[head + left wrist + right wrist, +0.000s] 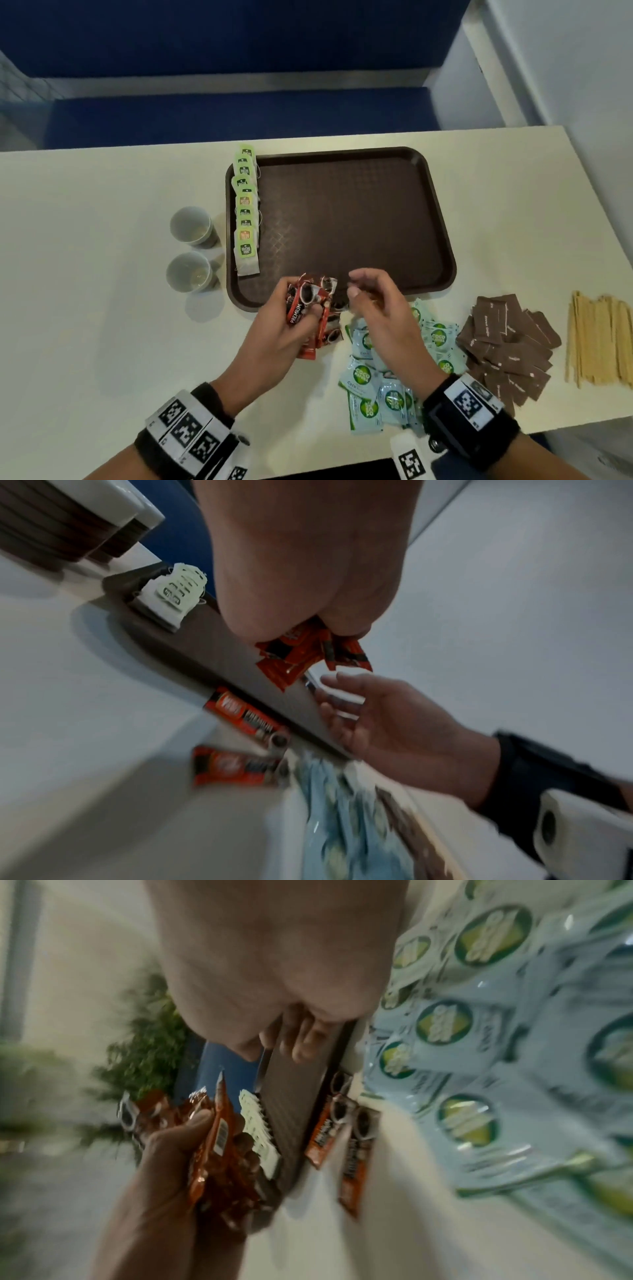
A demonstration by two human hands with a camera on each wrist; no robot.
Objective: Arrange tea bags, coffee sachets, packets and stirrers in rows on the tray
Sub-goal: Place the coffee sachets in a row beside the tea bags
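A pale tabotop would be wrong: a pale tabletop (102, 325) stands before a blue upholstered bench (239, 109), with a white wall at the side of the right hand. A brown tray (342, 219) lies just beyond both hands. Along the tray edge on the left hand's side, tea bags (246, 209) with green tags form one overlapping row. Two paper cups (190, 253) stand on the tabletop beyond the left hand, outside the tray.

The left hand (284, 329) grips a bundle of red coffee sachets (308, 308), fingers and thumb curled round it, at the near edge of the tray. Further red sachets (342, 1129) lie on the tabletop between the two hands, against the tray's near rim. The right hand (376, 308) hovers just beside the bundle, fingers loosely curled; whether it pinches anything cannot be told.

Under and beside the right hand lies a loose heap of pale blue packets (390, 394) with green round labels. Farther out on that side lie brown packets (507, 346), then a bundle of wooden stirrers (599, 339), all on the tabletop.
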